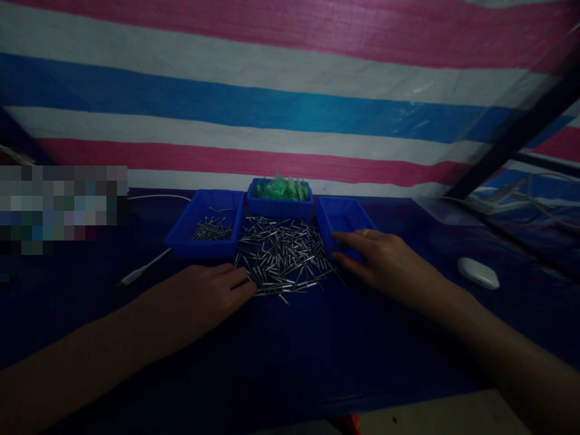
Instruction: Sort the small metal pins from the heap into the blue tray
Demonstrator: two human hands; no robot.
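A loose heap of thin silvery metal pins (285,251), which look like pop rivets, lies in the middle of the dark blue table. At its front left edge is my left hand (220,293), fingers curled and pressed together against the pins; what is between them is hidden. My right hand (378,257) reaches over the near end of the right blue bin (347,211), its fingers stretched out and thumb apart, with nothing visible in them. Left of the heap, another blue bin (203,246) holds more of these pins (211,229).
Behind the heap stands a small blue bin (281,207) with green plastic bags (280,188). A white rounded case (478,272) lies at right, a white cable plug (136,275) at left. Striped sheeting (290,109) closes the back; a dark frame bar (507,139) slants at right.
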